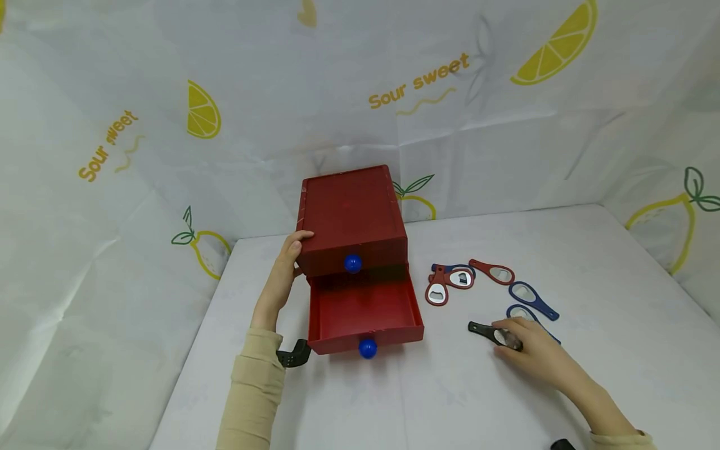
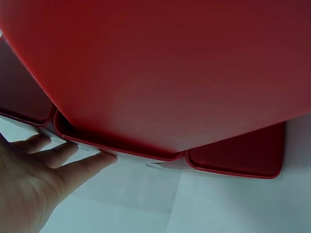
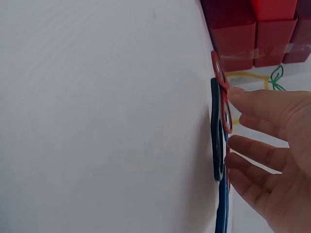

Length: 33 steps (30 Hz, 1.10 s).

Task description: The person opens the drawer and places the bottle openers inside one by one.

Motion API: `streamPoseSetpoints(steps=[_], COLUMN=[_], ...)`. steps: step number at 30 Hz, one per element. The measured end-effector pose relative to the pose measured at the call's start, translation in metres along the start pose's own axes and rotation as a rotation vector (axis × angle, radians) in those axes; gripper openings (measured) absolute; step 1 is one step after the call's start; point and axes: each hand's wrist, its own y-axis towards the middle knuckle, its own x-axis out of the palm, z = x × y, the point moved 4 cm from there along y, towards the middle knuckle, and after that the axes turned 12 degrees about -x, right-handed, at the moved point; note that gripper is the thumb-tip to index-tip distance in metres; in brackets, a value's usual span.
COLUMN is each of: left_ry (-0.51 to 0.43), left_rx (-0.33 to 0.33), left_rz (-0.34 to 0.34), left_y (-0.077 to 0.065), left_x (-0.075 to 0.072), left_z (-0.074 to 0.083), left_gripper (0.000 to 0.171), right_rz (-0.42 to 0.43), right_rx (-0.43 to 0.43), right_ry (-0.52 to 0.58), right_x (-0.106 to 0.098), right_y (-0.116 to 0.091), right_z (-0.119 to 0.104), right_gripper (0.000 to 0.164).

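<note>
My left hand [image 1: 282,272] rests against the left side of a red two-drawer cabinet [image 1: 351,209], one finger over its top edge. Its fingers [image 2: 80,172] lie fairly straight along the cabinet in the left wrist view. The lower drawer [image 1: 365,306] is pulled out, showing its bare red floor; the upper one is closed. On the right, my right hand [image 1: 531,350] is over a black bottle opener [image 1: 482,329], thumb and fingers spread on either side of its round end. In the right wrist view the opener [image 3: 216,131] lies right at the fingertips, which are not curled round it.
Several red and blue bottle openers lie behind the right hand, among them a red one [image 1: 497,273] and a blue one [image 1: 531,300]. Blue knobs [image 1: 368,349] stick out from the drawer fronts. A white lemon-print cloth [image 1: 270,106] hangs behind the table [image 1: 444,400].
</note>
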Motion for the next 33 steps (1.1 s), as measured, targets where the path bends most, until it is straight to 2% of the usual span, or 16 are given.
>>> streamPoseSetpoints(steps=[5,19,27,30,33], left_ry=[0.0,0.005,0.0,0.002,0.005], left_rx=[0.004,0.009,0.008,0.01,0.012], left_rz=[0.007,-0.003,-0.007,-0.008,-0.007], left_y=[-0.001,-0.002,-0.002,-0.002,-0.002], left_x=[0.0,0.001,0.001,0.001,0.0], left_z=[0.001,0.004,0.002,0.002,0.002], left_gripper=[0.039,0.04,0.04,0.04,0.04], right_rz=[-0.021,-0.066,-0.046,-0.003,0.087], right_rx=[0.018,0.077,0.066,0.049,-0.034], right_ry=[-0.065,-0.074,-0.1,-0.11,-0.124], right_x=[-0.001,0.0,-0.004,-0.01,-0.018], right_y=[-0.005,-0.008,-0.007,-0.003,0.002], right_z=[0.008,0.019,0.015,0.01,0.002], right_gripper=[0.046,0.057,0.049,0.049,0.049])
